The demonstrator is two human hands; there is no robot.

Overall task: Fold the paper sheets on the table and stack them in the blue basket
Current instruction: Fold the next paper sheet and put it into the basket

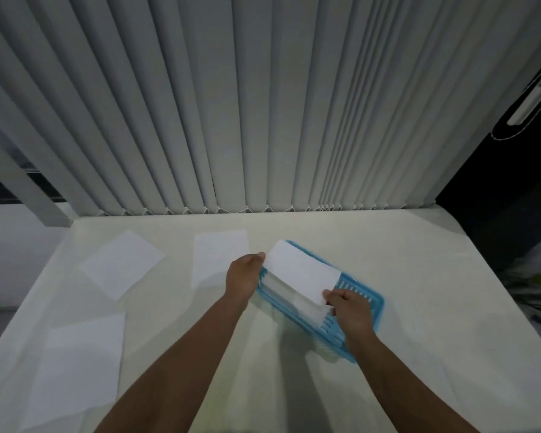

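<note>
A folded white sheet [302, 270] hangs just above the blue basket [367, 300], held at both ends. My left hand [242, 276] pinches its far left corner and my right hand [350, 307] pinches its near right corner. Under it, other folded white paper [289, 300] lies inside the basket. Three flat unfolded sheets lie on the table to the left: one at the back left [122, 264], one at the back middle [219, 254], one at the near left [78, 367].
The cream table [419, 276] reaches back to grey vertical blinds [231, 104]. A dark gap with a window handle [531, 98] is at the far right, with a blurred bundle [537, 282] beside the table's right edge.
</note>
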